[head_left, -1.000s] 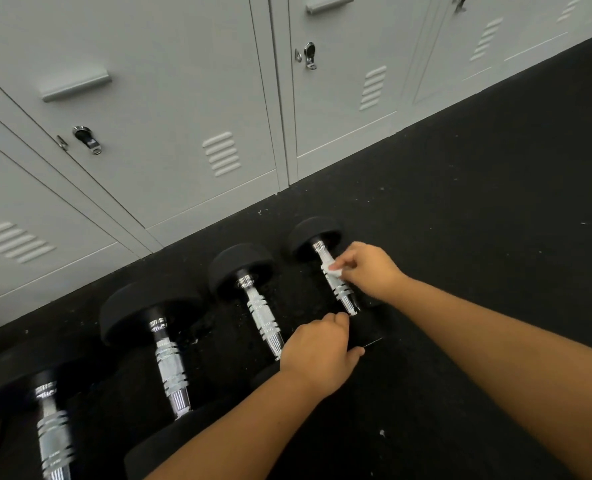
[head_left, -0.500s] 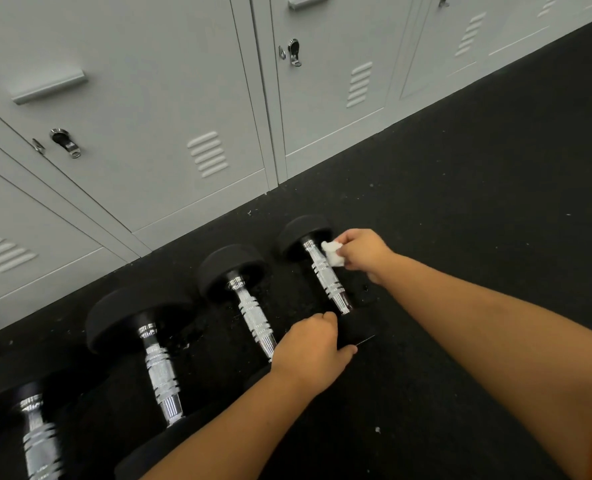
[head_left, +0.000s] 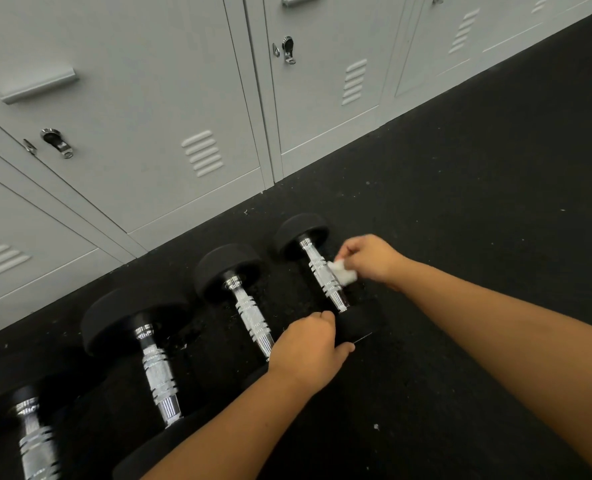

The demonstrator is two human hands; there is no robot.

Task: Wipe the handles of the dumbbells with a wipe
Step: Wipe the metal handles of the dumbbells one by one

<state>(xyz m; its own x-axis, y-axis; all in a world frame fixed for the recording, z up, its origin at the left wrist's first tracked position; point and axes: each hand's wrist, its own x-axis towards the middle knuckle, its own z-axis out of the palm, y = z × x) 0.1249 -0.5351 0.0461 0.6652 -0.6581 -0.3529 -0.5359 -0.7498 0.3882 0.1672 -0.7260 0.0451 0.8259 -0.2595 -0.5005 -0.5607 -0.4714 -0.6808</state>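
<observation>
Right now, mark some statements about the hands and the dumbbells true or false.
1. The right hand holds a white wipe against the rightmost dumbbell's handle. True.
2. The left hand hangs free, touching nothing. False: it grips that dumbbell's near head.
3. The lockers behind stand open. False: their doors are shut.
4. The floor is black. True.

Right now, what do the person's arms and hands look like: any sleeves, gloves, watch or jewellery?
Both are bare. The left hand and right hand wear no gloves, and no watch, band or bracelet shows at either wrist. The left forearm and right forearm are uncovered as far as the frame reaches; no sleeve is in view. No ring shows, though some fingers are hidden.
</observation>
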